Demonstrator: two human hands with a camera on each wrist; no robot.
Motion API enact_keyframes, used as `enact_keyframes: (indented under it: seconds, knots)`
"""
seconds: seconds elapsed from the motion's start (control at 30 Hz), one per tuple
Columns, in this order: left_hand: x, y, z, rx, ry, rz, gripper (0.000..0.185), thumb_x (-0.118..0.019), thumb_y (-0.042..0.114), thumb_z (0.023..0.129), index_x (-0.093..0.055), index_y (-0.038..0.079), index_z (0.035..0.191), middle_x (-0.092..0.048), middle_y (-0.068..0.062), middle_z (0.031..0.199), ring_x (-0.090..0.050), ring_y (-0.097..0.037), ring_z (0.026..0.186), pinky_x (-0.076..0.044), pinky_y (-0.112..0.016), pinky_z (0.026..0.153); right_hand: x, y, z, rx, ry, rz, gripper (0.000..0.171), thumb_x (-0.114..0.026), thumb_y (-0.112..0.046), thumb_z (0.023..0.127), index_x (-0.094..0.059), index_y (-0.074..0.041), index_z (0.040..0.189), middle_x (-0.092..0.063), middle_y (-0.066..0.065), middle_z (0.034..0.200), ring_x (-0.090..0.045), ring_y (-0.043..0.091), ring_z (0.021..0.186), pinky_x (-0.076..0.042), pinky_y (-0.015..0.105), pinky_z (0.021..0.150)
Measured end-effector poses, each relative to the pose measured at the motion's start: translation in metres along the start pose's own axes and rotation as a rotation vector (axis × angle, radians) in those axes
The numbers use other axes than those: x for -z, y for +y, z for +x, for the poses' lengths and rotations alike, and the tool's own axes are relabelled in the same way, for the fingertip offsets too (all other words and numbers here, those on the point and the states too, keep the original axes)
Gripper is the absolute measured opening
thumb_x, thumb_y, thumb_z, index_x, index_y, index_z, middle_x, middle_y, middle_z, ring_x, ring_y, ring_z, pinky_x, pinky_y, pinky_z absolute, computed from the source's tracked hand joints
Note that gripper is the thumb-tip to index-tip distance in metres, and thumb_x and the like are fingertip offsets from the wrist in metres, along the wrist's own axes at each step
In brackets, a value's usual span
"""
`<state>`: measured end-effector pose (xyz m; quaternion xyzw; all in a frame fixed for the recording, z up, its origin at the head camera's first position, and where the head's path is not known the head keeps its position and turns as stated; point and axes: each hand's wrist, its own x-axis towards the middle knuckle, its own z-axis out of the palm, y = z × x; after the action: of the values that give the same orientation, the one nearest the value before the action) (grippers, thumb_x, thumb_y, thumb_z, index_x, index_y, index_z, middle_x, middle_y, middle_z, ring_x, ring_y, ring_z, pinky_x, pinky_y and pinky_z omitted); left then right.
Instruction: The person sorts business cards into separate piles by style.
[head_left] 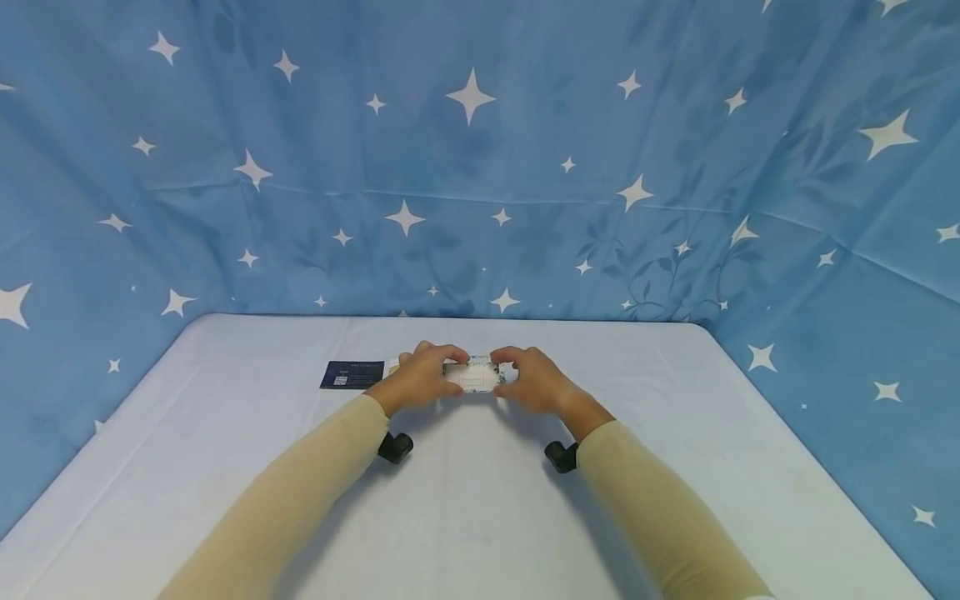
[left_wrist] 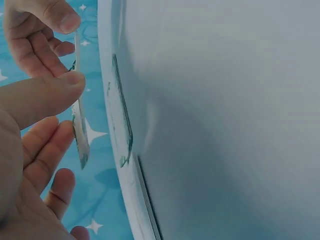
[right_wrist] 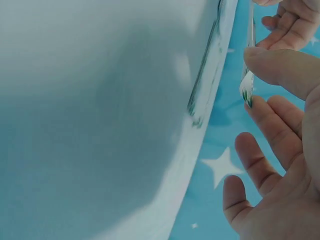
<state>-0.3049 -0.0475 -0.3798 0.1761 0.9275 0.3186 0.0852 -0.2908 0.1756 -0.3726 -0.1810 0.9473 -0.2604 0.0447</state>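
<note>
Between the two hands a thin white card [head_left: 474, 377] with green leaf print at its edges is held up, just over the far part of the table. My left hand [head_left: 422, 375] pinches its left end between thumb and fingers, and my right hand [head_left: 537, 380] pinches the right end the same way. Both wrist views show this card nearly edge-on, its lower corner [right_wrist: 246, 92] bent a little. Below it, flat on the table, lies another leaf-printed white card [left_wrist: 120, 112], largely covered by the held one in the head view.
Left of the hands a dark blue card [head_left: 352, 374] with a small QR code lies flat, a pale item beside it partly hidden by the left hand. A white cloth covers the table [head_left: 480, 517]. A blue star-patterned curtain [head_left: 480, 167] hangs behind.
</note>
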Motion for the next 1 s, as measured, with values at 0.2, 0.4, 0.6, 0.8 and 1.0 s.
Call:
enact_keyframes:
  seconds: [0.2,0.4,0.6,0.8,1.0]
  knots:
    - [-0.002,-0.002,0.01,0.014,-0.004,0.005,0.051,-0.083,0.025,0.084,-0.064,0.024,0.132,-0.055,-0.004,0.125,-0.04,-0.031,0.11,-0.031,-0.047,0.089,0.002,0.01,0.007,-0.01,-0.015,0.031,0.056,-0.075,-0.019,0.089,-0.056,-0.008,0.141,-0.059,0.008,0.137,-0.053,0.032,0.121,-0.046,0.046,0.096]
    - [-0.002,-0.013,0.013,0.018,0.017,0.041,0.053,-0.079,0.027,0.087,-0.06,0.024,0.137,-0.057,-0.005,0.131,-0.04,-0.028,0.114,-0.029,-0.048,0.091,0.005,0.016,0.01,-0.038,-0.004,0.046,0.058,-0.074,-0.021,0.09,-0.054,-0.01,0.144,-0.057,0.008,0.139,-0.051,0.032,0.124,-0.044,0.048,0.097]
    - [-0.003,-0.015,0.02,0.024,0.011,0.041,0.05,-0.077,0.025,0.089,-0.061,0.022,0.137,-0.057,-0.004,0.132,-0.039,-0.027,0.118,-0.029,-0.048,0.092,0.003,0.022,0.016,-0.076,-0.031,0.054,0.059,-0.074,-0.021,0.091,-0.053,-0.012,0.145,-0.054,0.009,0.14,-0.05,0.032,0.126,-0.044,0.048,0.099]
    - [-0.003,-0.011,0.027,0.069,0.003,0.041,0.051,-0.078,0.022,0.089,-0.061,0.022,0.137,-0.056,-0.005,0.131,-0.037,-0.029,0.116,-0.029,-0.047,0.091,-0.002,0.025,0.025,-0.064,-0.052,0.055,0.058,-0.071,-0.017,0.093,-0.05,-0.007,0.146,-0.052,0.011,0.145,-0.05,0.034,0.13,-0.04,0.048,0.104]
    - [-0.006,-0.012,0.033,0.091,0.001,0.049,0.051,-0.078,0.022,0.088,-0.062,0.021,0.136,-0.057,-0.004,0.13,-0.038,-0.029,0.114,-0.029,-0.046,0.09,-0.006,0.028,0.031,-0.107,-0.056,0.052,0.058,-0.071,-0.016,0.093,-0.05,-0.009,0.147,-0.051,0.01,0.147,-0.048,0.033,0.132,-0.038,0.048,0.107]
